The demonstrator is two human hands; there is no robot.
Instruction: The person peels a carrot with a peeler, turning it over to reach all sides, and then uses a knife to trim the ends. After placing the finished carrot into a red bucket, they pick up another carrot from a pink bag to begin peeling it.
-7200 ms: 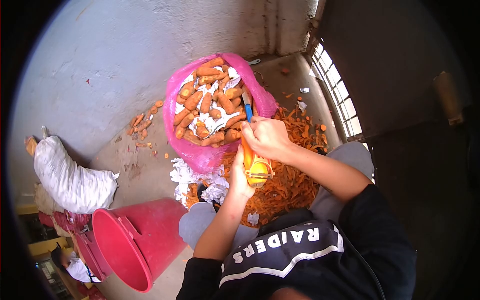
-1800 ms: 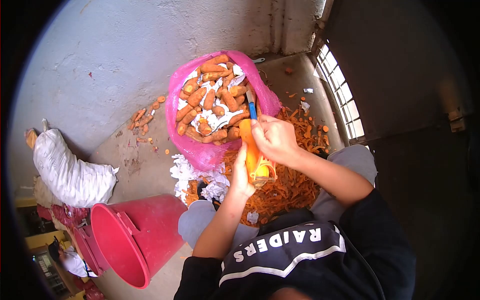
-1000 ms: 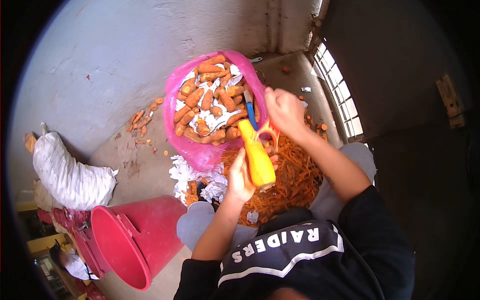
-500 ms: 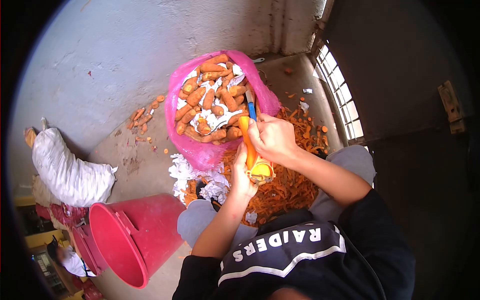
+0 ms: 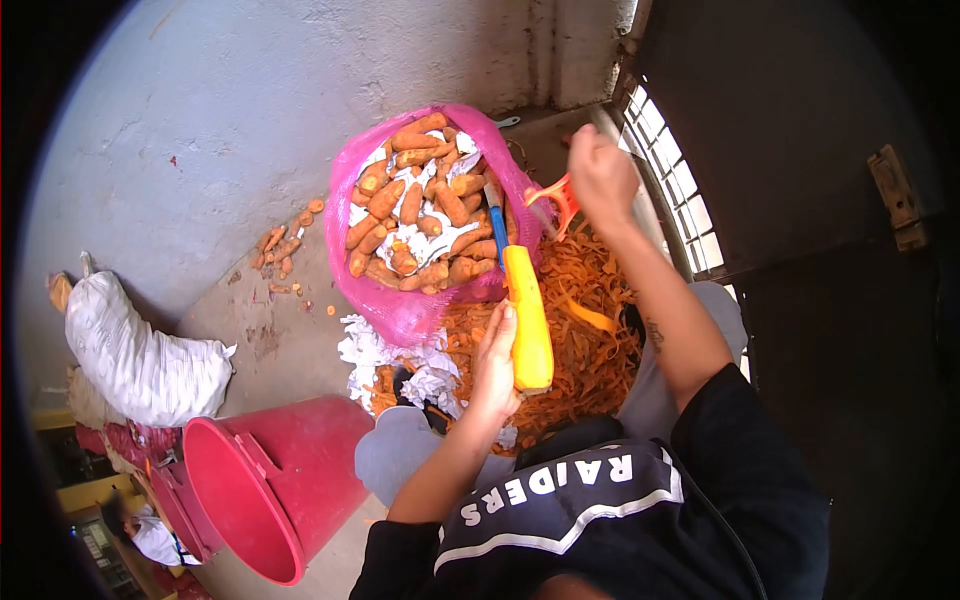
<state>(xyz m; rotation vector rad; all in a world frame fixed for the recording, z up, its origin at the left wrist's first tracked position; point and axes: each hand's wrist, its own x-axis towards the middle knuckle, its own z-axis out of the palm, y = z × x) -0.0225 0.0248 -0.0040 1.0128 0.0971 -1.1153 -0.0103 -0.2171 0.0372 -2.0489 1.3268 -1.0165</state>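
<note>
My left hand [image 5: 494, 365] is closed around the lower part of a thick, peeled yellow-orange carrot [image 5: 530, 335], held tilted with its far end toward the bag. My right hand [image 5: 602, 180], up and to the right, grips an orange peeler [image 5: 562, 203], apart from the carrot. Below it, a strip of peel [image 5: 590, 315] shows over the heap of peelings [image 5: 575, 370] between my knees. An open pink sack [image 5: 400, 312] in front holds many unpeeled carrots [image 5: 410, 203] and crumpled white paper. A blue-handled knife [image 5: 497, 225] lies at the sack's right side, partly behind the carrot.
Crumpled paper [image 5: 425, 375] lies beside the peelings. Carrot ends [image 5: 283, 245] are scattered by the wall. On the left are a tipped red bucket [image 5: 310, 460] and a white sack [image 5: 140, 350]. A person [image 5: 155, 535] is at the far lower left. A dark door [image 5: 800, 150] stands right.
My right hand has swung up and away from the carrot with the peeler, which was at its near end. The carrot's near end is now uncovered, and a peel strip has appeared above the heap.
</note>
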